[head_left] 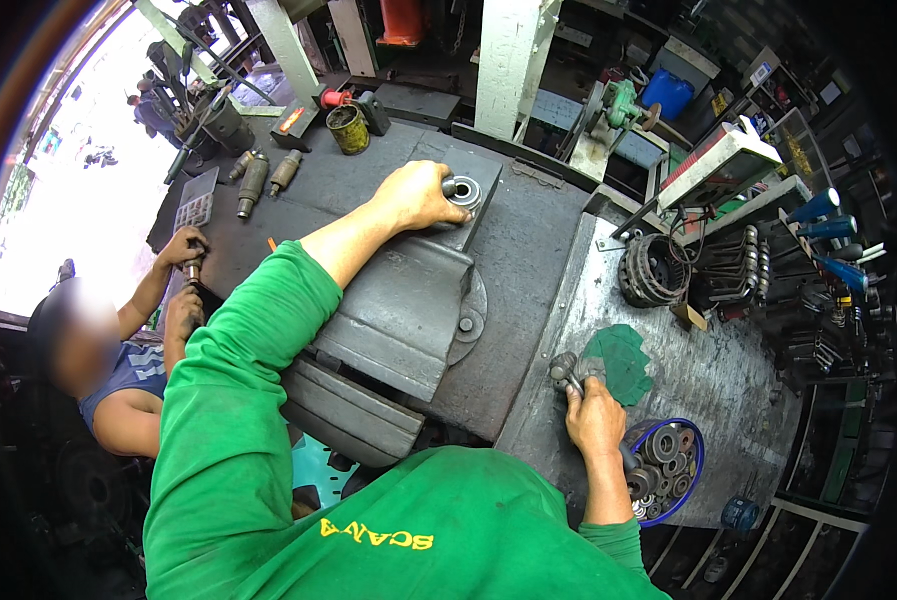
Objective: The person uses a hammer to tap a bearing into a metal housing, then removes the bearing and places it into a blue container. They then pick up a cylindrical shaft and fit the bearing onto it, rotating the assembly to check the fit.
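Note:
My left hand (419,196) reaches forward with its fingers curled around a ring-shaped metal bearing (465,193). The bearing rests on the flat rear block of a large grey bench vise (394,310). A short dark round piece shows at the bearing's side by my fingertips; I cannot tell what it is. On the right, my right hand (597,418) is closed around the handle of a hammer (566,370). Its metal head points forward over the metal-topped bench, beside a green cloth (619,362).
A blue-rimmed bowl (701,462) of bearings and rings sits by my right forearm. Farther right are a round slotted metal part (654,270) and blue-handled tools (819,207). Several cylindrical parts (254,185) and a yellow can (348,130) lie far left. A co-worker (134,370) handles a part at left.

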Demonstrator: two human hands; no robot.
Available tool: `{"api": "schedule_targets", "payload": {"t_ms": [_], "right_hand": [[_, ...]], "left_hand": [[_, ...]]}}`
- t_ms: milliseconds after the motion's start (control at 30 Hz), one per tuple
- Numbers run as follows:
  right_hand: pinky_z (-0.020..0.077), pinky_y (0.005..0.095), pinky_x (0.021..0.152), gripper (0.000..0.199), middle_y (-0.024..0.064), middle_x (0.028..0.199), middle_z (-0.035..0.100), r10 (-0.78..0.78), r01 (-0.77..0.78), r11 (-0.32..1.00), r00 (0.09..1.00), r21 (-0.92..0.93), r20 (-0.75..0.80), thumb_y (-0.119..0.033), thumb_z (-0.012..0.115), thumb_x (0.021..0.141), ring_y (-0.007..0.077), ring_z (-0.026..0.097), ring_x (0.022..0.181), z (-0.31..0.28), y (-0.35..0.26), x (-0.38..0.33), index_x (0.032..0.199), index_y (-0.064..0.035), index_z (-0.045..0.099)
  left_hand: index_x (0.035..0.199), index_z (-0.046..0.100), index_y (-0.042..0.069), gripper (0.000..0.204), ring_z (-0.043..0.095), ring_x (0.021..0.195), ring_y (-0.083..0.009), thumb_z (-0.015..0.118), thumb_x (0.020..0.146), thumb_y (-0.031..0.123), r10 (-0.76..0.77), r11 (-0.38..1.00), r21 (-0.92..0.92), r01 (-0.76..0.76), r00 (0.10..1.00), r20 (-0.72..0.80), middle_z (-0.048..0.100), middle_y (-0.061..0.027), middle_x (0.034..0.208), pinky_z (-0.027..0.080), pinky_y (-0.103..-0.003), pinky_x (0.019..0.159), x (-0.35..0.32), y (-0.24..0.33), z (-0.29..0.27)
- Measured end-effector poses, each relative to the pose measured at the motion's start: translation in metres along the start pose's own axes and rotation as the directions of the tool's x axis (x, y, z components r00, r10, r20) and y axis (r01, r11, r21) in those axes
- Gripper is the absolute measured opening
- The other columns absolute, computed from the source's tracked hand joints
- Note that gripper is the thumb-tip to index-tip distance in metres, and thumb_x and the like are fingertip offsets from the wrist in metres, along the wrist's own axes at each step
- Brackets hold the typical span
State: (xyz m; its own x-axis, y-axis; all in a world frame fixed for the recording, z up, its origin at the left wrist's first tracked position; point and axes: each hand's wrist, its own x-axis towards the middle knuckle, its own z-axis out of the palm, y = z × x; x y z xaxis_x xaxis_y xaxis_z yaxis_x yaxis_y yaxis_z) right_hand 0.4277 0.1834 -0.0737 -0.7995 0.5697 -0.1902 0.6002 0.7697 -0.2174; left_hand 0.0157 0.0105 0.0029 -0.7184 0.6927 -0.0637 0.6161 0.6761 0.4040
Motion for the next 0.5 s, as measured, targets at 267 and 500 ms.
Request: {"api": "schedule_targets", "payload": {"t_ms": [267, 500], "right_hand": [[0.0571, 0.0594, 0.076, 0.034, 0.0229, 0.102, 0.075, 0.002, -0.002, 1.000, 1.000, 0.010, 0.002, -0.037, 0.070, 0.102, 0.0495, 0.073, 0.087, -0.0010, -0.0012, -0.0009, 0.102, -0.0036, 0.065], [0.0555, 0.0593, 0.080, 0.033, 0.0252, 0.101, 0.076, 0.020, -0.021, 0.999, 1.000, 0.038, 0.010, -0.036, 0.070, 0.102, 0.0505, 0.072, 0.092, -0.0026, -0.0026, -0.0008, 0.103, -0.0030, 0.066]], "left_hand": [[0.118, 0.077, -0.003, 0.070, 0.076, 0.110, -0.0390, 0.093, 0.071, 0.047, -0.017, 1.000, -0.024, 0.017, 1.000, -0.005, 0.078, -0.0262, 0.112, 0.059, -0.046, 0.099, -0.0002, -0.0004, 0.0014], [0.119, 0.076, -0.004, 0.069, 0.076, 0.110, -0.0386, 0.093, 0.072, 0.044, -0.018, 0.999, -0.030, 0.017, 0.999, -0.027, 0.078, -0.0268, 0.114, 0.059, -0.045, 0.100, -0.0011, -0.0002, 0.0029]]}}
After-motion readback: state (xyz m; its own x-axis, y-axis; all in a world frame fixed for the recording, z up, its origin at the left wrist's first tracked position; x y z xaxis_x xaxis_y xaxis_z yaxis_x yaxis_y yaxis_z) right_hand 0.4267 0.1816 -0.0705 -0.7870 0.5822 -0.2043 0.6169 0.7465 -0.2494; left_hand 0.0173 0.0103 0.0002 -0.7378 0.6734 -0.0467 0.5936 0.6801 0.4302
